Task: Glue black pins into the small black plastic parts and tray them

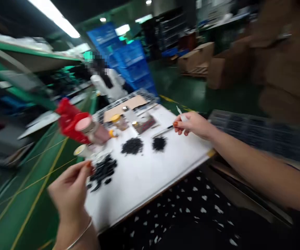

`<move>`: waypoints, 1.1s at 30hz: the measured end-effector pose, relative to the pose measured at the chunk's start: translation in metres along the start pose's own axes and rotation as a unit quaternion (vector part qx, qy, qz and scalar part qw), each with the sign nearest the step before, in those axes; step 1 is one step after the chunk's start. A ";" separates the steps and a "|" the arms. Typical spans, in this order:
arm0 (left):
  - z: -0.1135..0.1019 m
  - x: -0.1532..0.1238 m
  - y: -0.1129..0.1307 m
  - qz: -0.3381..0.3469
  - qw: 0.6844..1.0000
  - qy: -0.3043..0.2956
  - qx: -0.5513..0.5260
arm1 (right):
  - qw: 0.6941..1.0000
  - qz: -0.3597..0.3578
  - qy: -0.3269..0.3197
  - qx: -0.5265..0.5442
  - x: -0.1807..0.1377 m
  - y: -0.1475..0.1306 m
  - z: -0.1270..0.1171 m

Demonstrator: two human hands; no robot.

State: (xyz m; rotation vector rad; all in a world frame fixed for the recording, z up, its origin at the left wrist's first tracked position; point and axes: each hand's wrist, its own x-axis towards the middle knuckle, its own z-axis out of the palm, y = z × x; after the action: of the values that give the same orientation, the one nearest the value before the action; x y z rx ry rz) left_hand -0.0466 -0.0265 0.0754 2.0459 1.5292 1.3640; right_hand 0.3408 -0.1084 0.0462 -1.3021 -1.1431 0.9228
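My left hand (72, 189) is closed in a pinch at the near left of the white board (144, 173), beside a heap of flat black pieces (104, 172). Whatever its fingertips hold, if anything, is too blurred to make out. Over the board's right side, my right hand (191, 124) is closed round a slim pointed tool (164, 131), whose thin end points left above a small pile of fine black parts (159, 143). A white nozzle-like tip (178, 110) sticks up from the same hand. Another pile of small black parts (132, 146) lies between the hands.
Along the board's far side stand a yellow-lidded jar (119, 121), a small box (144, 124) and a pink cylindrical container (94, 130) near a red object (68, 119). Dark trays (243, 132) lie at right. A person in white (110, 86) sits beyond, near blue crates (134, 62).
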 end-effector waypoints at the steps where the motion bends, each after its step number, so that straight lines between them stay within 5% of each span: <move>1: -0.013 -0.002 -0.011 -0.019 0.998 -0.043 0.036 | 0.999 -0.005 -0.047 -0.008 0.008 -0.004 0.019; 7: -0.034 -0.015 -0.044 0.022 0.949 -0.200 0.243 | 0.975 -0.019 -0.218 -0.043 0.057 -0.006 0.136; 11: -0.020 -0.018 -0.054 0.029 0.922 -0.265 0.282 | 0.979 -0.102 -0.134 -0.117 0.073 0.018 0.182; 16: -0.004 -0.015 -0.067 0.036 0.902 -0.311 0.298 | 0.947 -0.197 -0.087 -0.237 0.071 0.044 0.175; 19: -0.003 -0.012 -0.065 0.024 0.912 -0.319 0.257 | 0.943 -0.194 -0.067 -0.262 0.069 0.044 0.168; 24: 0.000 -0.001 -0.044 -0.058 0.945 -0.322 -0.007 | 0.943 -0.195 -0.076 -0.260 0.068 0.036 0.169; 29: 0.021 0.018 -0.016 -0.127 0.904 -0.326 -0.247 | 0.937 -0.217 -0.071 -0.264 0.074 0.023 0.149; 33: 0.043 0.028 -0.009 -0.146 0.869 -0.332 -0.336 | 0.910 -0.145 -0.126 -0.368 0.081 0.014 0.119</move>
State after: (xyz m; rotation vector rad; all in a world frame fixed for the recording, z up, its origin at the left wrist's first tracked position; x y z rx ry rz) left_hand -0.0185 0.0150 0.0613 1.5096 0.8395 0.7732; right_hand 0.2455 -0.0012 0.0318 -1.5589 -1.9509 0.4404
